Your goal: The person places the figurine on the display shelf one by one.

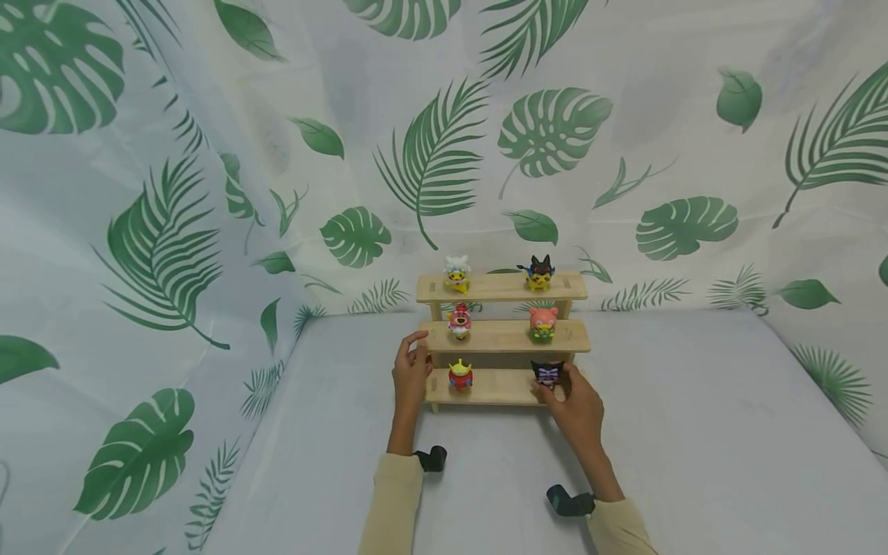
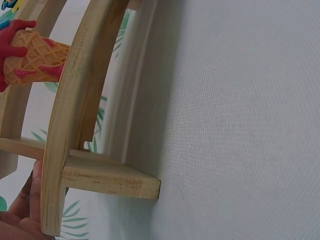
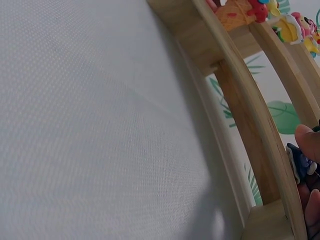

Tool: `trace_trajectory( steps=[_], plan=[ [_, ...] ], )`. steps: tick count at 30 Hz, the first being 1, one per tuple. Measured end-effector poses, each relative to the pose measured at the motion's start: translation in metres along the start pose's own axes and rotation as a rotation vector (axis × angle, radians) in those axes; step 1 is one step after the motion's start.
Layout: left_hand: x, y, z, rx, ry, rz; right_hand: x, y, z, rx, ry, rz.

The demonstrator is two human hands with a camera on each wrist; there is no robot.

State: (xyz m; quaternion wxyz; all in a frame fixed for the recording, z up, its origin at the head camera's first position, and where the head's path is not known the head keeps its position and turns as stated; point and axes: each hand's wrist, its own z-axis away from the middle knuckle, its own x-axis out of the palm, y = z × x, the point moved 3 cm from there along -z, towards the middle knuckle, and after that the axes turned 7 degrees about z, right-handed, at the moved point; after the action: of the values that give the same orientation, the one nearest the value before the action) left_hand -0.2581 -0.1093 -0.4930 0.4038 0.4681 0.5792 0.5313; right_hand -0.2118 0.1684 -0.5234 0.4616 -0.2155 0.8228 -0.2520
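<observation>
A three-tier wooden display stand point(image 1: 496, 386) holds small toy figurines. At the right of its bottom tier, my right hand point(image 1: 580, 408) pinches a black-eared figurine point(image 1: 547, 374) with a purple and white front, between thumb and fingers. The right wrist view catches part of this dark figurine point(image 3: 300, 162) close against the board, with the fingers partly cut off by the frame. My left hand point(image 1: 412, 375) grips the stand's left end. Its fingers point(image 2: 35, 192) show behind the bottom board in the left wrist view. A green-headed alien figurine point(image 1: 460, 376) in red stands at the bottom left.
On the middle tier stand a red-topped figurine point(image 1: 459, 323) and a pink one point(image 1: 543, 324). The top tier carries a white-hatted yellow figurine point(image 1: 457, 274) and a black-eared yellow one point(image 1: 539, 273). A leaf-print curtain point(image 1: 444, 154) hangs behind the white table point(image 1: 694, 416).
</observation>
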Motion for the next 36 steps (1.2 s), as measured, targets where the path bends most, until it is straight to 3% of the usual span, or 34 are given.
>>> trace_trajectory(
  steps=[6, 26, 36],
  plan=[
    [-0.001, 0.018, 0.010, 0.007, -0.005, -0.012, -0.001, -0.001, 0.000, 0.004, -0.005, -0.006],
    [0.000, 0.017, 0.009, 0.022, -0.005, 0.013, -0.002, -0.001, 0.001, -0.002, -0.012, -0.034],
    [-0.001, 0.015, 0.012, 0.027, -0.003, -0.008, -0.018, 0.006, 0.015, -0.007, 0.013, -0.192]
  ],
)
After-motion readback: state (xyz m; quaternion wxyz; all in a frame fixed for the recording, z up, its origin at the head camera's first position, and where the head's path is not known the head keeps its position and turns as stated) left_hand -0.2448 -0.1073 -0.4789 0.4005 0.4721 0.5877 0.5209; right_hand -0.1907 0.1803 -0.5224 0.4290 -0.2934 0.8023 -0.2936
